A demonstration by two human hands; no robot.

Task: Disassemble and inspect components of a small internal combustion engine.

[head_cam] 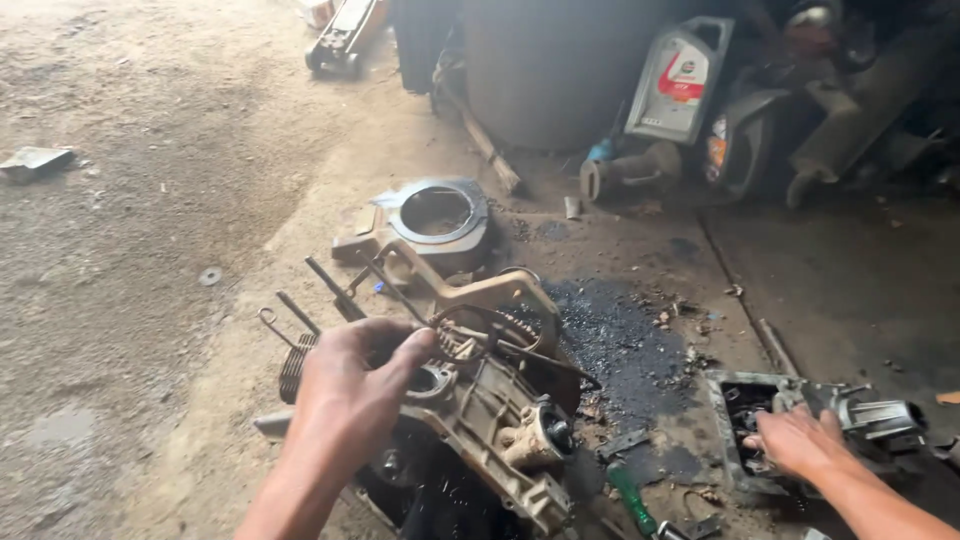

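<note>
Head view: left hand (355,375) fingers curled, gripping top of greasy tan metal engine casing (490,430) on dirt floor. Right hand (795,440) loosely spread inside rectangular grey metal cover (730,400), right of casing. Oil stain (615,345) between. Green-handled screwdriver (630,498) near casing's lower right; bare floor left.

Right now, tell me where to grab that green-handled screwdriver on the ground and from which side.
Take the green-handled screwdriver by its green handle, which lies bare on the oily floor between the engine casing and the metal tray. Its lower end runs off the picture's bottom edge. Probably come from the right with the right hand, which is nearer; the left hand rests on the casing.
</note>
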